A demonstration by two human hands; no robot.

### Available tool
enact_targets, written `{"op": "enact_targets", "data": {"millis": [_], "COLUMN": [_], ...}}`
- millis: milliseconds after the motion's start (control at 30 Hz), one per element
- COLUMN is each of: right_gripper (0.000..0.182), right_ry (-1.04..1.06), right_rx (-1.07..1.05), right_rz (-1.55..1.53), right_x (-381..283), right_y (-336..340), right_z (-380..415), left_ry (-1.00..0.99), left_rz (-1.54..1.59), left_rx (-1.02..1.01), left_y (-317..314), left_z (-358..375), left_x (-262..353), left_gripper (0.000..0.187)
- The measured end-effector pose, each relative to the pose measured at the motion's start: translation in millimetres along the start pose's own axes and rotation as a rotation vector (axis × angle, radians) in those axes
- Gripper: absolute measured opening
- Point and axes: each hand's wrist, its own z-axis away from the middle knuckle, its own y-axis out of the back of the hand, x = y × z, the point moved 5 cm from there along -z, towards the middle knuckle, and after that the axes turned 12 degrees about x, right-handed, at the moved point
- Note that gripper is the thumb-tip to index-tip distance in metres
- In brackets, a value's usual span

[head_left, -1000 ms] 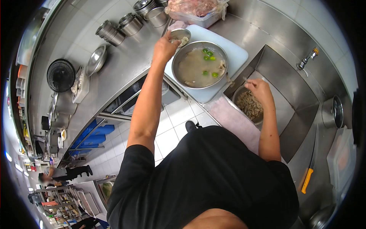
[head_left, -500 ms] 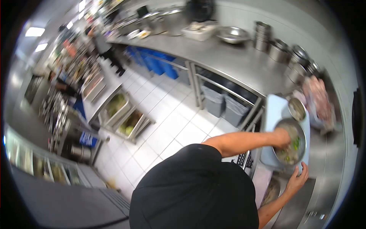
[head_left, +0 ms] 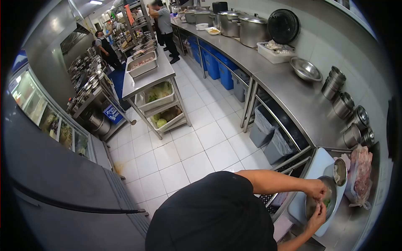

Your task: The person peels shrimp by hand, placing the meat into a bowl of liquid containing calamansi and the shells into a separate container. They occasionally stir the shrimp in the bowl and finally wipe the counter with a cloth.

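Observation:
My left hand (head_left: 316, 189) is over a metal bowl (head_left: 310, 208), its fingers closed in a pinch. My right hand (head_left: 317, 217) comes from below, fingertips pinched close to the left hand's above the same bowl. Whatever lies between the fingers is too small to make out. Green pieces (head_left: 327, 201) show in the bowl beside the fingers; the hands cover part of its contents. The bowl stands on a light-blue board (head_left: 298, 206). A smaller metal bowl (head_left: 341, 170) with pale contents sits just beyond it.
A clear bag of raw meat (head_left: 361, 175) lies right of the board. Stacked metal containers (head_left: 344, 104), a wide metal bowl (head_left: 306, 69) and large pots (head_left: 254, 31) line the steel counter (head_left: 280, 88). Grey bins (head_left: 278, 146) stand underneath. People (head_left: 165, 29) work farther back.
My left hand has lifted from the bowl's contents. My right hand, open by the rim before, has come over the bowl and closed to a pinch. The view has turned.

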Motion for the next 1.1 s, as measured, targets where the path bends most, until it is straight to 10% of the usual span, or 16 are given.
{"op": "enact_targets", "data": {"millis": [567,1100], "right_gripper": [0.026,0.027], "right_ry": [-0.142,-0.088], "right_rx": [-0.076,-0.101], "right_rz": [-0.161,-0.204], "right_x": [11.9,43.8], "right_y": [8.4,33.9], "right_z": [-5.1,2.7], "left_ry": [0.062,0.347], "left_rz": [-0.126,0.458], "left_rx": [-0.029,-0.272], "left_y": [-14.5,-24.7], "left_z": [-1.6,-5.4], "left_x": [4.0,3.0], "left_gripper": [0.011,0.017]}}
